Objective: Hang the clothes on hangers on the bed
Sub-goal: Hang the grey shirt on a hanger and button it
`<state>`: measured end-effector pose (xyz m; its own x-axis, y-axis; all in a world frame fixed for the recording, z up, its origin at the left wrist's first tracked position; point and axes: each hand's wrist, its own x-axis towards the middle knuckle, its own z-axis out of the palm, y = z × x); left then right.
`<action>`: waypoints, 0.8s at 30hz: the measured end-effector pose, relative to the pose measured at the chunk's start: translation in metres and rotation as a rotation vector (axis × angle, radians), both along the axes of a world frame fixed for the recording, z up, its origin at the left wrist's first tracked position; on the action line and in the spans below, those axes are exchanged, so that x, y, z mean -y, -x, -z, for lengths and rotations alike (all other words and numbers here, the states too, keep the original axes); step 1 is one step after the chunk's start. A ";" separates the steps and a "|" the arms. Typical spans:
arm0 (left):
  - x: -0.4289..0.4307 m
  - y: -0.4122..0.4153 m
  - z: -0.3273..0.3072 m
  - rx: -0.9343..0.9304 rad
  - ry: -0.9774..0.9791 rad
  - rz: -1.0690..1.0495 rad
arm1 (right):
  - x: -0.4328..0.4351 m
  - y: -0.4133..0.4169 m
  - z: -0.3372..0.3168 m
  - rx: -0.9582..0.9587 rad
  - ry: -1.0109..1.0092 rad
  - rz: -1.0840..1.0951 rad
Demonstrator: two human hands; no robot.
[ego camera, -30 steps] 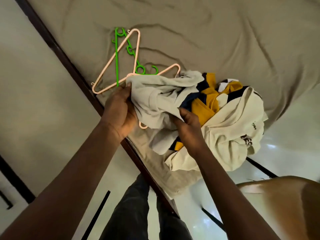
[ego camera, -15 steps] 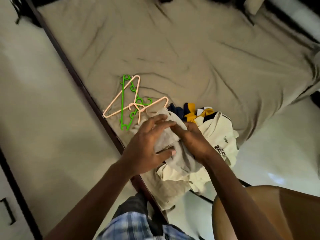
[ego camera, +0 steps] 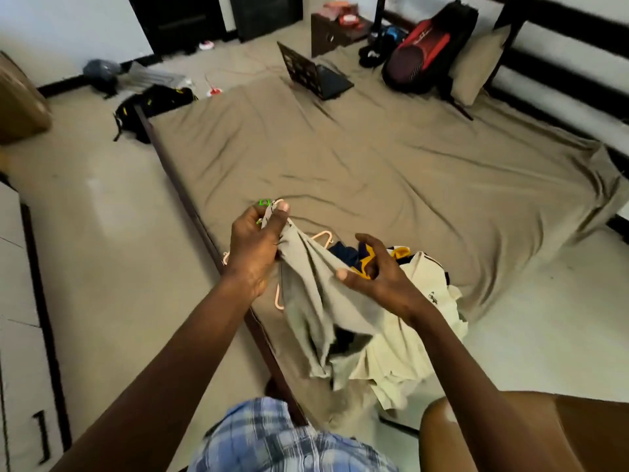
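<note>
A grey-beige garment hangs lifted above the near corner of the bed. My left hand pinches its top edge, raised highest. My right hand grips the cloth lower and to the right. Behind the hands lie pink hangers and a green hanger, mostly hidden by my left hand and the garment. A cream shirt and a navy-and-yellow garment lie piled on the bed corner under my right hand.
A laptop, a red-and-black backpack and a pillow sit at the bed's far end. A dark bag lies on the floor beyond the bed frame. A brown chair stands at the lower right, a white cabinet at the left.
Both hands have raised the grey-beige garment off the pile and spread it apart. My view has tilted up, so the whole bed and room show now.
</note>
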<state>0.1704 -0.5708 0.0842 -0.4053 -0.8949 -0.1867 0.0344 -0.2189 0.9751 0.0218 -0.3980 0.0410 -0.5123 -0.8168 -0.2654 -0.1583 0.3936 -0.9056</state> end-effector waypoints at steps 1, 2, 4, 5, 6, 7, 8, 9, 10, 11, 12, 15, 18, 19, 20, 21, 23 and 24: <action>-0.005 0.003 -0.005 -0.007 -0.034 0.009 | -0.003 -0.004 -0.002 -0.018 0.024 -0.055; -0.011 0.006 -0.010 -0.016 -0.049 0.032 | -0.006 -0.010 -0.007 -0.043 0.083 -0.110; -0.023 0.014 -0.018 -0.026 -0.033 0.077 | -0.003 -0.024 -0.014 -0.103 0.203 -0.214; -0.029 0.018 -0.023 -0.037 -0.024 0.095 | 0.000 -0.030 -0.014 -0.143 0.230 -0.252; -0.033 0.021 -0.028 -0.053 -0.017 0.107 | 0.003 -0.033 -0.011 -0.173 0.213 -0.248; -0.034 0.023 -0.033 -0.072 -0.011 0.112 | 0.006 -0.033 -0.008 -0.180 0.195 -0.207; -0.034 0.023 -0.038 -0.086 0.005 0.116 | 0.006 -0.028 -0.002 -0.172 0.182 -0.162; -0.032 0.022 -0.042 -0.081 0.035 0.125 | 0.005 -0.020 0.005 -0.150 0.176 -0.145; -0.027 0.019 -0.044 -0.053 0.084 0.137 | 0.003 -0.013 0.010 -0.143 0.179 -0.146; -0.021 0.015 -0.046 -0.020 0.131 0.140 | -0.001 -0.006 0.012 -0.148 0.178 -0.156; -0.014 0.011 -0.047 0.015 0.173 0.125 | -0.005 0.001 0.015 -0.146 0.179 -0.177; 0.018 -0.003 -0.039 0.139 0.309 0.003 | -0.015 0.020 0.021 -0.153 0.126 -0.163; 0.032 -0.015 -0.029 0.266 0.390 -0.138 | -0.019 0.038 0.021 -0.338 0.075 -0.011; 0.030 -0.019 -0.030 0.298 0.404 -0.177 | -0.018 0.043 0.020 -0.389 0.080 0.077; 0.029 -0.021 -0.028 0.340 0.417 -0.201 | -0.018 0.045 0.015 -0.402 0.104 0.176; 0.028 -0.023 -0.024 0.374 0.419 -0.206 | -0.017 0.045 0.009 -0.388 0.136 0.269; 0.028 -0.028 -0.017 0.360 0.372 -0.170 | -0.013 0.043 -0.002 -0.363 0.222 0.354; 0.027 -0.030 -0.018 0.329 0.315 -0.158 | -0.012 0.040 -0.011 -0.356 0.260 0.335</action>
